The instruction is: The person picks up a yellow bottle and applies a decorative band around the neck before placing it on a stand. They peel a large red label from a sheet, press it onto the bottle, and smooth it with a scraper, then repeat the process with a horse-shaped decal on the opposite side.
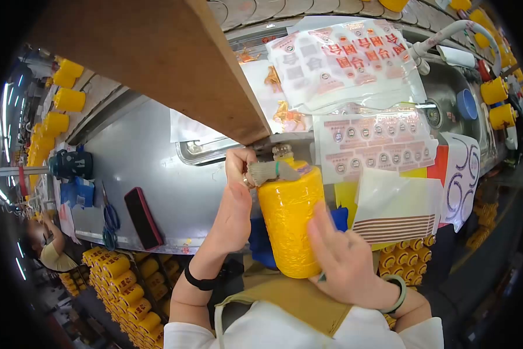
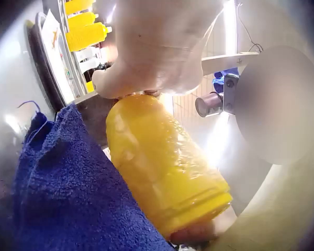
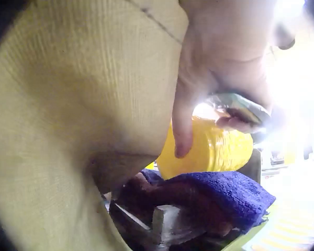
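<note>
A shiny yellow bottle (image 1: 290,227) with embossed sides and a clear glass neck leans with its base toward the person. The left hand (image 1: 236,186) holds it at the neck and shoulder, a beige fabric finger cover (image 1: 265,172) lying across the shoulder. At the lower side, the right hand (image 1: 351,264) is around the bottle, its fingers blurred along the wall. The right wrist view shows the right thumb (image 3: 183,141) against the base. A greenish, shiny flat piece (image 3: 240,107) shows at the right fingers; I cannot tell what it is. Blue towel (image 2: 78,193) lies beneath the bottle.
A wooden beam (image 1: 174,64) slants overhead, ending near the neck. Printed decal sheets (image 1: 377,136) cover the metal bench to the right, before a sink (image 1: 441,125). On the left lie a phone (image 1: 143,218) and scissors (image 1: 111,218). Several yellow bottles (image 1: 127,291) are stacked below.
</note>
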`<state>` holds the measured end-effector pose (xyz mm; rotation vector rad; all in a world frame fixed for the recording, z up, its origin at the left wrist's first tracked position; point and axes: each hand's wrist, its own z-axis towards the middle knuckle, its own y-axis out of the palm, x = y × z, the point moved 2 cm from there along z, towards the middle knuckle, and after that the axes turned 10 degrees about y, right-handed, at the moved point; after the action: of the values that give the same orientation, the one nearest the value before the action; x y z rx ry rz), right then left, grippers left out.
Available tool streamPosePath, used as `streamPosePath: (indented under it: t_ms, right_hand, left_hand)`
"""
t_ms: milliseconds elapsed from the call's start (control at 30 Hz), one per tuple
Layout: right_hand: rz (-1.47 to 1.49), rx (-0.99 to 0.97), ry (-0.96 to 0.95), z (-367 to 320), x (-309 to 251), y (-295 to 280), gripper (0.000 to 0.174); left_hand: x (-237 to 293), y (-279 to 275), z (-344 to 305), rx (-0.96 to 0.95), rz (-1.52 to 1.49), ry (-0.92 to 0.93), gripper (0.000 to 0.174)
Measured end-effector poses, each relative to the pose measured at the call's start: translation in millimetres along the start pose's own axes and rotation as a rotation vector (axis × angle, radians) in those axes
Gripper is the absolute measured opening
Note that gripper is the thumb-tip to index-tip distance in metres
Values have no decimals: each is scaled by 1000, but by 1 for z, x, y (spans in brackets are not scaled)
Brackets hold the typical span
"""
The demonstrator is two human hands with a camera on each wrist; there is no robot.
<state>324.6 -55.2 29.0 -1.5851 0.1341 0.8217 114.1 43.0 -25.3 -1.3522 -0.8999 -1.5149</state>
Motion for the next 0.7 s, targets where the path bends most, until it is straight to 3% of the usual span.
streamPosePath:
  t_ms: [67, 100, 233, 300, 333, 400, 433, 500, 600, 700]
  right_hand:
    - [-23, 159, 248, 2, 20, 15, 82]
    - [111, 138, 275, 3, 23, 20, 81]
    - [-5, -4, 249, 1, 6, -6, 84]
    - [-80, -63, 98, -1, -4, -12, 86]
    - [-77, -59, 102, -2, 1, -3, 86]
    - [-65, 123, 272, 1, 21, 16, 84]
    - [108, 124, 287, 3, 21, 18, 80]
    - [50, 100, 255, 4, 14, 7, 80]
    - [-38, 26, 182, 1, 1, -9, 82]
    - [-103, 18, 121, 0, 4, -8, 86]
  left_hand:
    - [5, 2, 3, 11, 11, 11, 82]
    - [6, 2, 4, 14, 10, 18, 82]
    - [2, 1, 2, 25, 3, 11, 83]
    - [0, 1, 0, 13, 8, 14, 83]
    - [0, 1, 1, 11, 6, 14, 83]
    - [3, 1, 3, 11, 4, 26, 82]
    - [6, 2, 3, -9, 2, 29, 82]
    - [4, 4, 4, -21, -3, 30, 81]
    - [-2, 5, 2, 71, 4, 87, 69]
    - [10, 10, 9, -4, 248, 92, 58]
